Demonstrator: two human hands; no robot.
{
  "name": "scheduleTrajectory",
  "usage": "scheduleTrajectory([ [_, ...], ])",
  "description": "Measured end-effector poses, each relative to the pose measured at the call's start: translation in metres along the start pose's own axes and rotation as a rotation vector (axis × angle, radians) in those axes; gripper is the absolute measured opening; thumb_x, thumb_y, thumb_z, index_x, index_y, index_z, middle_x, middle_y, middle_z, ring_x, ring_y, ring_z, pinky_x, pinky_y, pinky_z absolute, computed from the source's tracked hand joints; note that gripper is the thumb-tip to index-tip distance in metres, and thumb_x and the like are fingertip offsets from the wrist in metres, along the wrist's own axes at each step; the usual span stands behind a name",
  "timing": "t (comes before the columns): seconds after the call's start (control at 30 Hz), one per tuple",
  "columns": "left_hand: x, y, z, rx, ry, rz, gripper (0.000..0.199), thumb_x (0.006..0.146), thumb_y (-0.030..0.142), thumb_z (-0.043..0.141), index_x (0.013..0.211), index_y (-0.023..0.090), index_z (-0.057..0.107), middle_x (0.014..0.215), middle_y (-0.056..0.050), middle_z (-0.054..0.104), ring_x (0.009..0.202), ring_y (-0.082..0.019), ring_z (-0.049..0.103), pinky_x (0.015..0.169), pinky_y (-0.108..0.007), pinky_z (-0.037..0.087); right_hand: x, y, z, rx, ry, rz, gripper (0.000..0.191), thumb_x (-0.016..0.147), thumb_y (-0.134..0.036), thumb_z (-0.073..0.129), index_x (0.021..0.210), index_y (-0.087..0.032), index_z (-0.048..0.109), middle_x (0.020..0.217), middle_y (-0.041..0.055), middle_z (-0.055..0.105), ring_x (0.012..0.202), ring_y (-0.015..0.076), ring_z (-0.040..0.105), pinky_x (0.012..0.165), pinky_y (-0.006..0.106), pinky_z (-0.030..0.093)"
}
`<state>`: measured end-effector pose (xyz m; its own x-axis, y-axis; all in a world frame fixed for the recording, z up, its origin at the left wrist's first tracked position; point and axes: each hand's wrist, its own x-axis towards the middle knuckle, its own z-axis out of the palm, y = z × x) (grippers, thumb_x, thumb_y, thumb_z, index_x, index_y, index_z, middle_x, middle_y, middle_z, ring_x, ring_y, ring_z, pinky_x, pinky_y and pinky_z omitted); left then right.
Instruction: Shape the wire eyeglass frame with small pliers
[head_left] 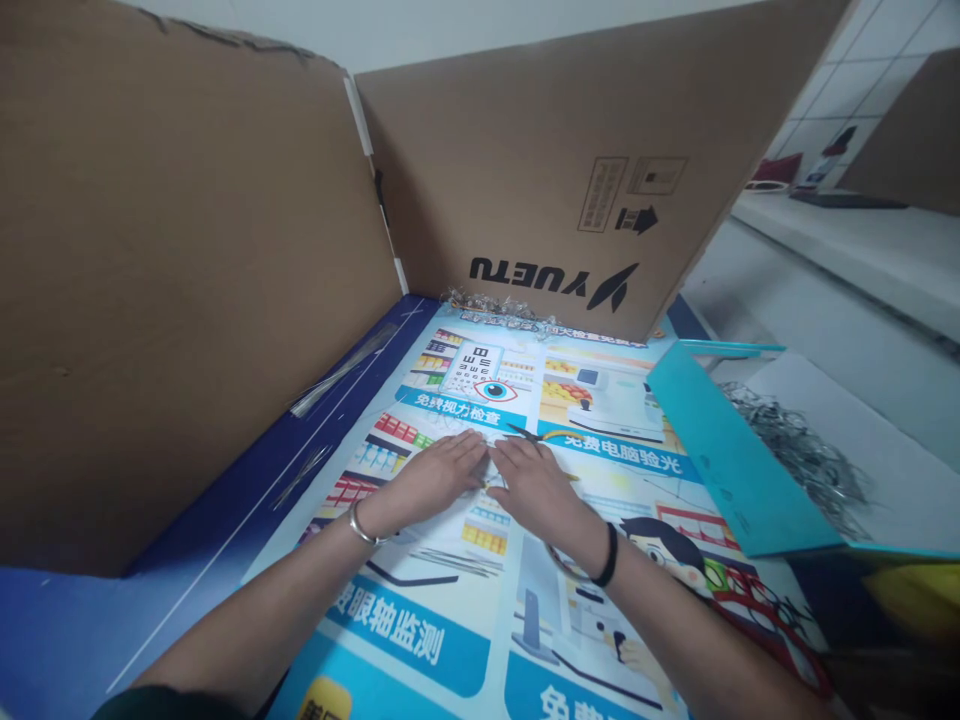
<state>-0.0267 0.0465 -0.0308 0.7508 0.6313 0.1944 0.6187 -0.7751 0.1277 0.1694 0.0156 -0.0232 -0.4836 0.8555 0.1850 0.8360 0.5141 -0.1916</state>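
The left hand point(448, 470) and the right hand point(534, 488) lie low over the printed sheet point(517, 600) that covers the middle of the bench; their fingertips come close together, pointing toward the far edge; the fingers of both are mostly straight and held side by side, and whether they pinch or press something small between them, I cannot tell. The thin wires point(457, 562) lie loose on the sheet, just nearer the close edge than the left hand; the pliers point(559, 436), with yellow handles and dark pointed tips, lie just beyond the right hand.

Toward the left edge of the bench, a bundle of straight wires point(345, 375) lies on the dark blue surface beside the sheet, with a smaller group of wires point(301, 476) nearer the close edge; a row of wire scraps point(499, 304) runs along the foot of the far cardboard panel point(585, 150); another cardboard panel point(180, 280) stands along the left side. By the right edge, the open teal box point(727, 450) holds a tangled heap of grey wire pieces point(799, 455).
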Motion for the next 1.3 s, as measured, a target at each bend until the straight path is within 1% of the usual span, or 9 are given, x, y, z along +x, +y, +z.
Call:
scheduleTrajectory([
  [0.13,0.0,-0.003,-0.003,-0.063,-0.088,-0.037,0.056,0.088,0.039,0.044,0.138,0.019,0.028,0.144,-0.011,0.032,0.134,-0.022,0.026,0.109,-0.04,0.024,0.001,0.002,-0.005,0.011,-0.036,0.024,0.056,0.082,-0.04,0.054,0.131,-0.015,0.043,0.13,0.0128,0.05,0.122,0.0268,0.036,0.098,0.044,0.026],
  [0.27,-0.001,-0.005,-0.008,-0.119,-0.167,-0.058,0.062,0.088,0.048,0.039,0.141,0.02,0.022,0.146,-0.011,0.026,0.136,-0.022,0.019,0.11,-0.041,0.017,0.002,0.007,-0.009,0.037,-0.091,0.037,0.065,0.081,-0.042,0.053,0.137,-0.015,0.035,0.13,0.0152,0.05,0.126,0.027,0.033,0.099,0.045,0.024],
  [0.4,-0.001,-0.011,-0.008,-0.207,-0.183,-0.032,0.072,0.084,0.057,0.039,0.142,0.021,0.017,0.147,-0.011,0.023,0.137,-0.023,0.016,0.11,-0.042,0.015,0.003,0.012,-0.009,0.068,-0.122,0.02,0.07,0.079,-0.042,0.054,0.139,-0.016,0.029,0.132,0.0147,0.047,0.129,0.0261,0.027,0.1,0.044,0.021],
  [0.53,0.004,-0.015,-0.009,-0.288,-0.182,-0.029,0.083,0.077,0.061,0.049,0.143,0.022,0.015,0.147,-0.012,0.025,0.135,-0.024,0.021,0.109,-0.042,0.017,0.003,0.013,-0.009,0.069,-0.125,0.001,0.073,0.079,-0.041,0.054,0.141,-0.016,0.025,0.134,0.0147,0.045,0.13,0.0258,0.025,0.101,0.045,0.02],
  [0.7,0.01,-0.009,-0.019,-0.357,-0.17,-0.031,0.089,0.07,0.054,0.061,0.141,0.021,0.019,0.144,-0.012,0.032,0.13,-0.027,0.032,0.106,-0.043,0.023,0.002,0.014,-0.008,0.064,-0.128,-0.018,0.076,0.078,-0.042,0.053,0.141,-0.014,0.022,0.136,0.0144,0.041,0.13,0.0251,0.025,0.101,0.043,0.02],
  [0.8,0.01,-0.002,-0.022,-0.391,-0.143,-0.051,0.086,0.071,0.051,0.061,0.141,0.019,0.021,0.142,-0.012,0.035,0.127,-0.029,0.036,0.105,-0.045,0.026,0.002,0.014,-0.006,0.051,-0.124,-0.027,0.077,0.079,-0.045,0.051,0.142,-0.013,0.021,0.136,0.0158,0.041,0.13,0.0258,0.025,0.101,0.043,0.021],
  [0.93,0.008,0.003,-0.016,-0.399,-0.079,-0.09,0.075,0.077,0.043,0.055,0.139,0.015,0.024,0.141,-0.014,0.037,0.126,-0.029,0.038,0.103,-0.043,0.031,0.001,0.013,-0.005,0.047,-0.107,-0.01,0.075,0.08,-0.046,0.05,0.142,-0.014,0.02,0.136,0.0161,0.041,0.13,0.0265,0.025,0.1,0.044,0.021],
  [1.13,0.007,0.006,-0.007,-0.442,-0.025,-0.251,0.082,0.071,0.025,0.055,0.142,0.014,0.016,0.145,-0.014,0.027,0.129,-0.028,0.035,0.104,-0.041,0.032,0.0,0.013,-0.006,0.063,-0.117,-0.02,0.076,0.079,-0.045,0.053,0.141,-0.015,0.022,0.137,0.0161,0.04,0.131,0.0267,0.024,0.1,0.044,0.021],
  [1.3,0.008,0.006,-0.006,-0.515,-0.002,-0.194,0.082,0.069,0.024,0.056,0.141,0.017,0.017,0.146,-0.012,0.028,0.13,-0.026,0.033,0.105,-0.041,0.031,0.002,0.015,-0.003,0.083,-0.117,-0.024,0.078,0.078,-0.046,0.052,0.142,-0.014,0.02,0.141,0.0162,0.034,0.131,0.0264,0.023,0.101,0.044,0.02],
])
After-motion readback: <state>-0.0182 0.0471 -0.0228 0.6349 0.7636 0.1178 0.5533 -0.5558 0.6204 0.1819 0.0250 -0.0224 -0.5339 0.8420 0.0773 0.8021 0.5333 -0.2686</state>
